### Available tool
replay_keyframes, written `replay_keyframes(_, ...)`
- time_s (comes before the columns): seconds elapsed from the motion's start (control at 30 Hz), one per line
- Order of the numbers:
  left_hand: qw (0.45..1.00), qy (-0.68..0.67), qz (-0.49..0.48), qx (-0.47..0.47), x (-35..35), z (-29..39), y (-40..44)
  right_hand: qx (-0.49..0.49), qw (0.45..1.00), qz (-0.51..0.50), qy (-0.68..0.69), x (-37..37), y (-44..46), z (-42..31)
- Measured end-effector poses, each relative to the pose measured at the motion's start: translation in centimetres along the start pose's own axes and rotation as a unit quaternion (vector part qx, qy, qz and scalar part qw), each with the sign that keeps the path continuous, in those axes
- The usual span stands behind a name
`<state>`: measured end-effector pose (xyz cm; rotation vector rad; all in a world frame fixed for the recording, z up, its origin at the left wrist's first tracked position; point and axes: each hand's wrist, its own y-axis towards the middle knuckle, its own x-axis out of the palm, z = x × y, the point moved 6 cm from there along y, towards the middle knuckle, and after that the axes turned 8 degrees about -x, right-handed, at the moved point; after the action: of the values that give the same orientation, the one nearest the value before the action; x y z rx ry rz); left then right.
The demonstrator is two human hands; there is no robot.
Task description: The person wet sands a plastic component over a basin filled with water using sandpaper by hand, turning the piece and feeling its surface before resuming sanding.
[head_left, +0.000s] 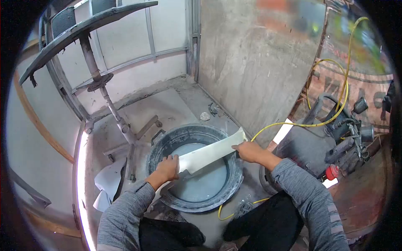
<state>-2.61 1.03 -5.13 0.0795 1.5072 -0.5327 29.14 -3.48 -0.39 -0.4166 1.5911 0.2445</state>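
1 head-worn camera looks forward and down from close above the white panel [211,154].

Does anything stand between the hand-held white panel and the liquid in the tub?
Nothing visible lies between the white panel and the cloudy liquid, though the panel's right end overlaps the tub's rim in this view.

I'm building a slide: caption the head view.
Left hand and right hand hold a pale panel over a basin of cloudy liquid.
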Motion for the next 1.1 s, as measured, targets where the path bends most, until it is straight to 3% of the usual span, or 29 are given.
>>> replay_keyframes(0.07, 0.999, 0.032, -0.010, -0.003, 0.4, 0.1, 0.6, -0.078, 0.997, 0.028, 0.000, 0.7, 0.6, -0.5)
replay_keyframes(0.27, 1.000, 0.031, 0.001, 0.003, -0.5, 1.3, -0.1, -0.078, 0.996, 0.049, -0.012, 1.7, 1.5, -3.2)
replay_keyframes(0.4, 0.999, 0.037, 0.016, 0.001, 0.2, 1.2, 0.4, -0.021, 0.998, -0.049, -0.012, 2.1, 1.6, -3.1)
replay_keyframes(0.67, 0.997, 0.074, 0.029, -0.004, 2.2, 0.4, 2.1, -0.043, 0.996, -0.079, 0.019, 5.2, 4.9, -2.6)
replay_keyframes(0.83, 0.998, 0.054, 0.031, -0.011, 0.0, 1.4, 0.8, -0.103, 0.993, -0.011, 0.063, 5.0, 5.5, -1.2)
replay_keyframes(1.1, 0.997, 0.061, 0.040, -0.011, 0.3, 1.5, 1.1, -0.079, 0.990, 0.020, 0.113, 4.6, 5.0, -0.6)
